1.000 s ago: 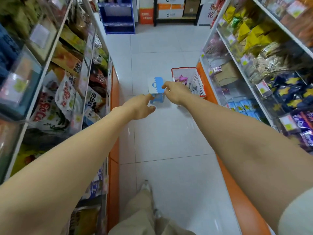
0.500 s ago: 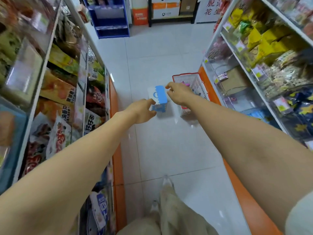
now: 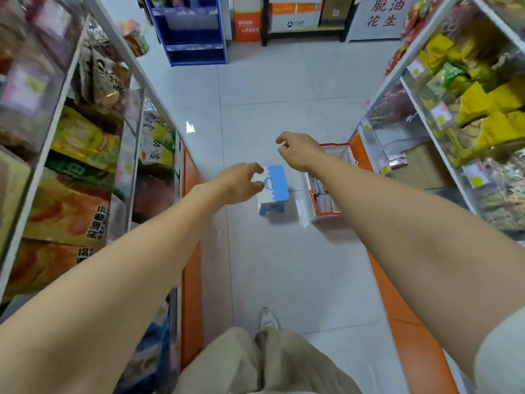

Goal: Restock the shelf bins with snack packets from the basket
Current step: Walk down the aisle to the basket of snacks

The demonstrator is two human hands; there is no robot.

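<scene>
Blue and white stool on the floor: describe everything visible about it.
The stool is plastic-looking, its top half blue and half white with a toothed seam and a blue loop handle, on blue legs. It stands upright on the tiled floor, beside the basket. The left hand overlaps its white side; contact unclear.

left hand (image 3: 241, 182), right hand (image 3: 298, 150) stretched forward, fingers loosely curled

Person, own body. Left hand (image 3: 241, 182) and right hand (image 3: 298, 150): bare, forearms likewise. Sleeve (image 3: 500, 354), right upper arm: short, plain, pale grey-white. Trousers (image 3: 255, 368): loose, beige, creased. Shoe (image 3: 267, 318): one visible, pale, narrow-toed.
</scene>
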